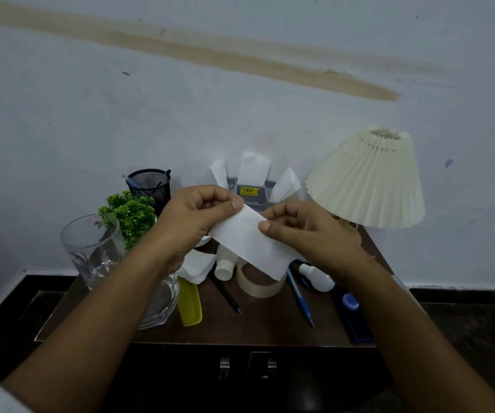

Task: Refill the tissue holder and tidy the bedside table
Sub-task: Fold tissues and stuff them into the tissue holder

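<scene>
The person is holding a folded white tissue (249, 239) up between both hands, above the cluttered bedside table (270, 332). The left hand (192, 213) is curling closed, thumb and forefinger pinching the tissue's upper left corner. The right hand (302, 231) is pinching the upper right edge, its other fingers folding loosely inward. The sheet is hanging down and toward the person from those two pinches.

The tissue looks very light, soft and limp, likely to tear or crumple under a hard pull, so gentle pinches at opposite corners seem the best way to keep it flat for folding or feeding in. Just beyond the hands, the grey tissue holder (250, 192) is standing with three tissues already fanning out of it.

Under the hands, a roll of tape (258, 283), a small white bottle (225, 263), two pens (299, 299) and more loose tissue (195, 266) are lying scattered on the dark wood. Left of the left hand are a glass jug (91, 248), a green plant (130, 213) and a mesh pen cup (149, 186); right of the right hand a pleated lamp (368, 180) is standing. A pale, stained wall (240, 84) is rising behind, and dark flooring is showing on both sides.
</scene>
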